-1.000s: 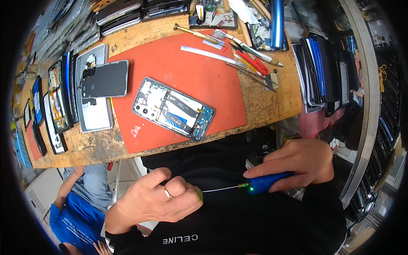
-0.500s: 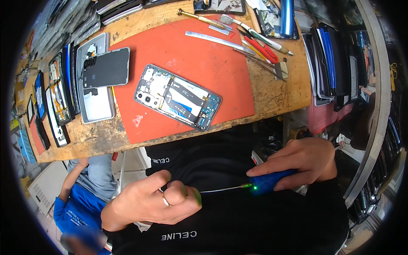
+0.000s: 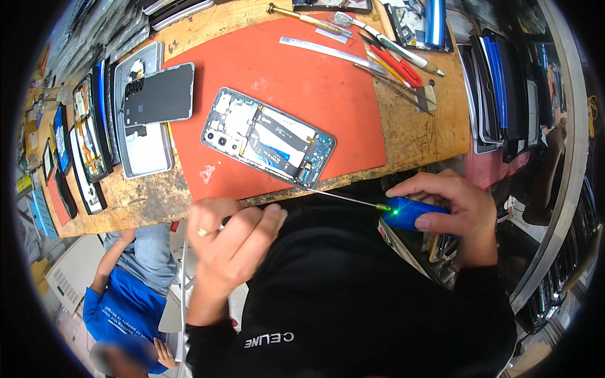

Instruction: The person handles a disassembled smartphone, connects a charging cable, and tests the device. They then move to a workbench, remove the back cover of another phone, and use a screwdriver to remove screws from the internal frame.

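Observation:
My right hand (image 3: 457, 208) is wrapped round a blue handheld tool (image 3: 409, 215) with a lit green light. From it a thin metal shaft (image 3: 346, 198) points left, its tip at the lower edge of an opened phone (image 3: 268, 140); whether they touch, I cannot tell. The phone lies face down on a red-orange mat (image 3: 346, 107), its circuit boards, cables and battery area bare. At the bench's front edge, left of the shaft, my left hand (image 3: 230, 242) has its fingers curled together, with a ring on one; anything inside them is hidden.
A dark phone back cover (image 3: 161, 94) rests on a grey tray (image 3: 148, 154) at the left. Tweezers (image 3: 397, 88), red-handled pliers (image 3: 400, 66), a metal ruler (image 3: 321, 50) and a brush (image 3: 394, 47) lie at the back right. A person in blue (image 3: 126, 302) sits below left.
My right hand has lifted the blue tool, bringing its shaft up to the phone's lower edge. My left hand has come away from the shaft's tip and moved up and left, towards the bench edge.

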`<state>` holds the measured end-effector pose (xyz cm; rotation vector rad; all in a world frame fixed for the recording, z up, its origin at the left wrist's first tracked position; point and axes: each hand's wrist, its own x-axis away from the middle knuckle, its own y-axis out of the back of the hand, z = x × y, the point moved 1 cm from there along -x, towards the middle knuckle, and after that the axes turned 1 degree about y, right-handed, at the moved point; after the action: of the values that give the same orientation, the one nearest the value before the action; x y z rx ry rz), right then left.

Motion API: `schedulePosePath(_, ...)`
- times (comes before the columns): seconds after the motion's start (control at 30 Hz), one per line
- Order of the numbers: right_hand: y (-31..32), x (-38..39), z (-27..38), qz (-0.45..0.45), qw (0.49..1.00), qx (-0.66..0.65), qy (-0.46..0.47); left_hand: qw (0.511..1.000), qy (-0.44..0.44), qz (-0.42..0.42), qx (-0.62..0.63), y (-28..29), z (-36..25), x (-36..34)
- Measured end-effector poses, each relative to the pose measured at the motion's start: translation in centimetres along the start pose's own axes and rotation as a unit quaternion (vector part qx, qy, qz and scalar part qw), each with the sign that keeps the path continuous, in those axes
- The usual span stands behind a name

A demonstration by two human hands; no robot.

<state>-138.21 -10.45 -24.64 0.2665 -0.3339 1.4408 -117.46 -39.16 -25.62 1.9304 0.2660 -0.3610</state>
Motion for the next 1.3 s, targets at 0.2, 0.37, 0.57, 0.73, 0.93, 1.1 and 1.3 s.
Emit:
schedulePosePath(0.2, -0.1, -0.7, 0.0, -0.002, 1.0, 0.01, -0.016, 0.988, 0.103, -0.082, 0.079, -5.4, -1.0, 0.8)
schedulePosePath(0.37, -0.6, -1.3, 0.6, -0.009, 0.998, 0.044, -0.041, 0.985, 0.114, -0.103, 0.077, -5.3, -1.3, 0.5)
schedulePosePath(0.57, -1.9, -1.6, 0.5, -0.043, 0.998, 0.024, -0.049, 0.984, 0.125, -0.104, 0.069, -5.3, -1.4, 0.7)
schedulePosePath(0.73, -2.5, -2.1, 0.7, -0.055, 0.997, 0.035, -0.035, 0.985, 0.127, -0.093, 0.077, -5.1, -1.3, 0.5)
schedulePosePath(0.93, -3.2, -3.2, 1.2, -0.075, 0.995, 0.061, -0.006, 0.985, 0.118, -0.107, 0.067, -4.9, -1.0, 0.4)
schedulePosePath(1.1, -2.7, -3.3, 1.7, -0.061, 0.996, 0.072, 0.003, 0.985, 0.118, -0.109, 0.058, -4.7, -0.8, 0.7)
schedulePosePath(1.3, -1.9, -2.7, 1.9, 0.0, 0.997, 0.055, 0.046, 0.992, 0.051, -0.086, 0.072, -3.9, -0.5, 0.3)
